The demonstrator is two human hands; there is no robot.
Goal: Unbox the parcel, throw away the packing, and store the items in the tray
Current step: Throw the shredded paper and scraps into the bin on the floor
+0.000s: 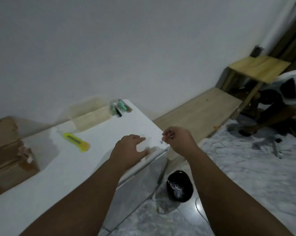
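Left hand (130, 148) is over the white tabletop (58, 176), fingers spread, holding nothing. Right hand (178, 139) is at its 3 o'clock, past the edge, with the fingers curled and pinching what looks to me like a tiny scrap (164, 134). The pale wooden tray (91, 116) is at 11 o'clock from the left hand. Its long axis runs 8-to-2, with green and black items (119, 108) at the 2 o'clock end. The torn brown parcel (7, 150) is at 9 o'clock.
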